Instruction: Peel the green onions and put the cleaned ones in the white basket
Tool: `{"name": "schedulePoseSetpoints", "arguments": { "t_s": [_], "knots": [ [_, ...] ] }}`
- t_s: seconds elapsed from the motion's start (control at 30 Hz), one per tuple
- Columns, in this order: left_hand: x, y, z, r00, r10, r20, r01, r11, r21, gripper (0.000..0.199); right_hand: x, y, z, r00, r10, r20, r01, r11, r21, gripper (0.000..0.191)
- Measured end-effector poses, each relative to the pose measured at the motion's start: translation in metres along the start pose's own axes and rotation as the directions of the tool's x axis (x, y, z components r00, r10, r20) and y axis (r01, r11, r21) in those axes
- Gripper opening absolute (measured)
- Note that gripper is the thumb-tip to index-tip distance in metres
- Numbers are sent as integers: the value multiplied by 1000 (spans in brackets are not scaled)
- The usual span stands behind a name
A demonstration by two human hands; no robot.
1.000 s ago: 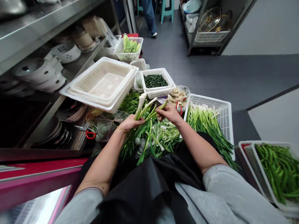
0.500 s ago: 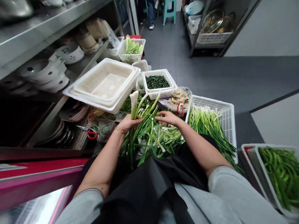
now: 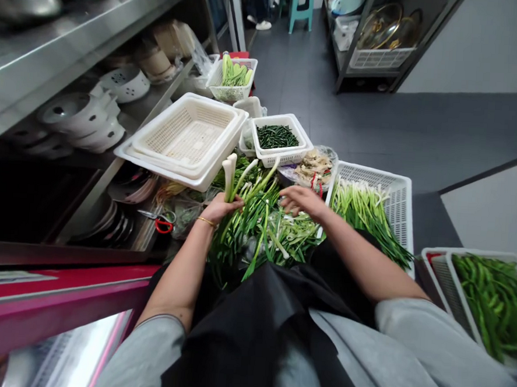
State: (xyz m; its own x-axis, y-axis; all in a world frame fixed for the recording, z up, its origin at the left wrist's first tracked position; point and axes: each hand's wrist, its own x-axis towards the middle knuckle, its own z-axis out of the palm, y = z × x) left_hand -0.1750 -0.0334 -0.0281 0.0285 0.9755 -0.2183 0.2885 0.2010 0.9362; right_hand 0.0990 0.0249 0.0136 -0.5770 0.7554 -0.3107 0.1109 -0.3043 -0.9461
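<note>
My left hand (image 3: 223,207) is closed around a few green onions (image 3: 229,177), their thick white ends pointing up and green leaves hanging below. To its right, my right hand (image 3: 299,200) hovers with fingers apart and slightly curled, holding nothing that I can see. Beneath both hands lies a heap of loose greens and trimmed leaves (image 3: 293,233). At my right, a white basket (image 3: 400,211) holds a row of green onions (image 3: 358,208) with their white ends away from me.
Stacked white baskets (image 3: 187,136) stand ahead on the left, beside a basket of dark green chillies (image 3: 276,137). Red-handled scissors (image 3: 163,225) lie at the steel shelf's edge. A basket of green peppers (image 3: 492,301) is far right. A person's legs (image 3: 259,6) show at the back.
My right hand has moved slightly right, away from the left hand, and its fingers have spread. My left hand keeps its hold on the green onions. The view has shifted a little.
</note>
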Motion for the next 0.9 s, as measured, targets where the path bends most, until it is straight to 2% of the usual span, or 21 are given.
{"name": "schedulePoseSetpoints", "arguments": {
  "t_s": [0.03,0.1,0.17,0.2,0.27,0.33,0.37,0.4,0.47,0.57,0.6,0.67,0.73,0.8,0.83,0.9],
  "knots": [
    [3,3,8,1000,14,14,-14,1000,-7,31,13,4,16,999,43,24,-40,994,-103,26],
    [5,8,18,998,49,50,-50,999,12,31,34,12,44,992,35,118,-3,965,-261,26],
    [1,8,14,992,77,98,-82,995,48,30,36,14,49,974,-11,225,80,950,-301,27],
    [-3,6,7,990,78,115,-85,995,59,29,30,12,41,964,-33,266,106,958,-265,26],
    [-13,1,-13,991,58,120,-65,996,58,27,6,5,8,953,-88,290,124,986,-108,23],
    [-22,-5,-32,995,21,96,-25,999,38,26,-16,-2,-36,981,-150,124,147,989,34,19],
    [-25,-7,-38,996,5,92,-8,1000,27,26,-23,-3,-56,985,-167,32,166,985,45,19],
    [-26,-9,-42,996,-3,94,2,1000,14,26,-25,-1,-72,985,-166,-46,167,986,19,19],
    [-25,-11,-44,995,-3,100,5,1000,-21,25,-17,10,-93,989,-85,-125,62,981,-183,20],
    [-19,-11,-37,995,8,103,2,995,-100,26,12,37,-100,976,93,-197,-180,853,-490,22],
    [-17,-11,-35,994,7,105,6,992,-123,27,21,44,-97,968,121,-220,-223,815,-535,21],
    [-13,-12,-29,992,-3,123,22,988,-154,30,36,50,-84,966,124,-228,-235,792,-563,21],
    [-9,-12,-20,987,-16,158,44,984,-171,32,46,44,-59,986,84,-146,-149,841,-521,32],
    [-5,-12,-8,978,-30,208,67,983,-173,32,52,29,-26,999,-21,27,29,943,-331,44],
    [-3,-11,-2,973,-30,230,71,983,-172,33,56,19,-10,990,-99,101,118,972,-201,43],
    [0,-6,11,977,-5,212,44,983,-178,35,64,1,17,966,-228,126,232,972,-22,35]
  ]
}}
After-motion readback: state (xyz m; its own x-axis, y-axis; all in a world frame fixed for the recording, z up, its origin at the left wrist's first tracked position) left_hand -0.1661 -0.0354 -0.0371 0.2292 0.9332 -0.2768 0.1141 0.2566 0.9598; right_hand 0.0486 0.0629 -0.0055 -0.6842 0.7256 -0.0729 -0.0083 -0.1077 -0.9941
